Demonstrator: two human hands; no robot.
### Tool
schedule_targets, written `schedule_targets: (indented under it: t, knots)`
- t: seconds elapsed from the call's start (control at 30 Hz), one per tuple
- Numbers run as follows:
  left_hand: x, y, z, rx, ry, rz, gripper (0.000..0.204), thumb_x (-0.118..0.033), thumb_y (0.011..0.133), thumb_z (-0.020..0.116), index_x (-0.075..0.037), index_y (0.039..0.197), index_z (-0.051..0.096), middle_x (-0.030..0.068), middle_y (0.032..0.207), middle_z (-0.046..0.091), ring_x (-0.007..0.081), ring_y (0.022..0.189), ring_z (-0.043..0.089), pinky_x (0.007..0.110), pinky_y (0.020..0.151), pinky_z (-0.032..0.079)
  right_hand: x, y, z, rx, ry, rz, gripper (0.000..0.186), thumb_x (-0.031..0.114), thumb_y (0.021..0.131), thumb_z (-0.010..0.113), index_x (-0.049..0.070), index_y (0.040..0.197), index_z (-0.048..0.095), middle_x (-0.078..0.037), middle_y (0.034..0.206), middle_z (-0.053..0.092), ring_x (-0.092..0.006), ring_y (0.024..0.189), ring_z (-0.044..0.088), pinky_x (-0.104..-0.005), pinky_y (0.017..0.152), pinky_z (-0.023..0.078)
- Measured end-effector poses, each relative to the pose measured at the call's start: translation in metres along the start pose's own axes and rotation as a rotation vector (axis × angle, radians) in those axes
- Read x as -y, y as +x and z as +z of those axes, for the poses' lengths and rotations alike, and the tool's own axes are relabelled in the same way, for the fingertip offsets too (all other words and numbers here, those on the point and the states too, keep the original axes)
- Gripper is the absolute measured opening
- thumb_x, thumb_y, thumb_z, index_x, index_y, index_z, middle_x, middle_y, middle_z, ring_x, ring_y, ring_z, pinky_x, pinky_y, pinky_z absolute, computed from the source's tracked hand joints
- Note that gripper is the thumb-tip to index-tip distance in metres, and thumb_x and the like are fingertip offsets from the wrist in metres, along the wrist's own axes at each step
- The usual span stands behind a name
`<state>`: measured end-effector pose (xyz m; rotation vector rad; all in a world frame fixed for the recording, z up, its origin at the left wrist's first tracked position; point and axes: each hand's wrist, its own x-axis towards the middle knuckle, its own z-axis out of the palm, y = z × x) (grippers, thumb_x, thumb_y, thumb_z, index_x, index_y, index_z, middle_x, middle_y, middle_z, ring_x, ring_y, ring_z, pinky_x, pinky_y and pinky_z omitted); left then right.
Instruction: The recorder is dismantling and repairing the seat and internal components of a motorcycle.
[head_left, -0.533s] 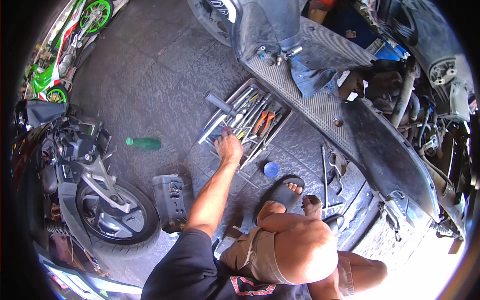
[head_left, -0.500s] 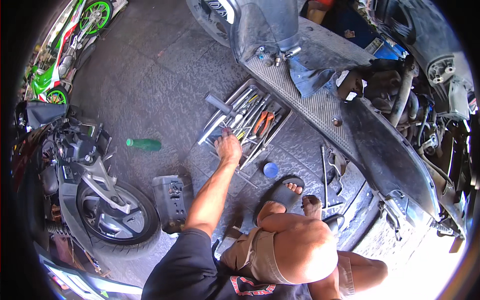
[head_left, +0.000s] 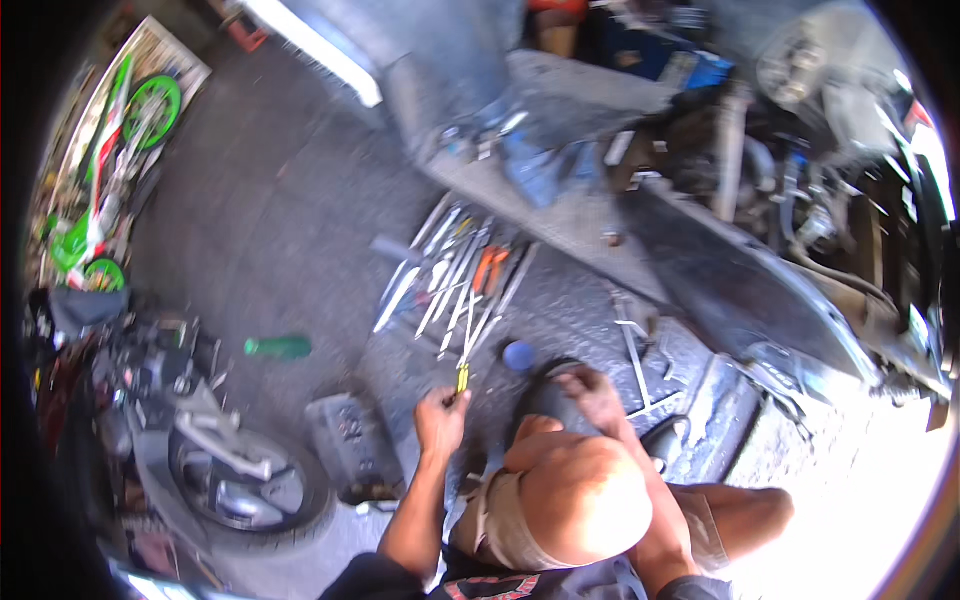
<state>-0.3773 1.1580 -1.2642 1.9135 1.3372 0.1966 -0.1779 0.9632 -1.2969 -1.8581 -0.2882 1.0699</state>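
My left hand (head_left: 440, 422) is closed around the yellow handle of a screwdriver (head_left: 463, 380). Its thin shaft points away from me, toward the tool tray. My right hand (head_left: 592, 398) is low beside my sandalled foot, its fingers too blurred to make out. Beyond the screwdriver lies the tray (head_left: 528, 262) of metal hand tools, with orange-handled pliers (head_left: 488, 268) among them. A hammer-like tool with a grey end (head_left: 395, 250) rests across the tray's left side. A round blue lid or cap (head_left: 519, 355) sits on the floor near the tray.
A partly stripped scooter (head_left: 720, 265) fills the right. At left are a motorcycle wheel (head_left: 240, 480), a dark plastic cover (head_left: 352, 445) and a green bottle (head_left: 278, 347). A T-shaped wrench (head_left: 637, 365) lies right of my foot. A green-wheeled motorcycle (head_left: 100, 190) stands far left.
My left hand has come back from the tray toward me, now with the screwdriver in it. My right hand has shifted toward my foot. The whole view has turned slightly and blurred.
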Motion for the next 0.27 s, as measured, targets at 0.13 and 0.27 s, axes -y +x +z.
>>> schedule_targets:
  t: [0.13,0.27]
  knots:
    - [-0.050,-0.008,-0.009,0.062,-0.296,0.053,0.022,-0.014,0.081,0.078,0.003,0.092,0.070,0.0122,0.078,0.070,0.0177,0.067,0.063,0.033,0.064,0.051,0.113,-0.022,0.031,0.147,0.016,-0.327,0.054,0.042,0.097,0.059,0.003,0.135,0.057,-0.023,0.127,0.064,-0.0356,0.119,0.062,-0.0418,0.101,0.047]
    - [-0.146,-0.001,0.004,0.233,-0.219,0.537,0.015,-0.017,0.087,0.074,-0.004,0.095,0.072,0.0077,0.082,0.073,0.0180,0.068,0.068,0.032,0.065,0.053,0.139,-0.033,0.003,-0.016,0.234,-0.473,0.063,0.037,0.098,0.058,0.003,0.149,0.041,-0.027,0.142,0.052,-0.0366,0.133,0.051,-0.0413,0.112,0.038]
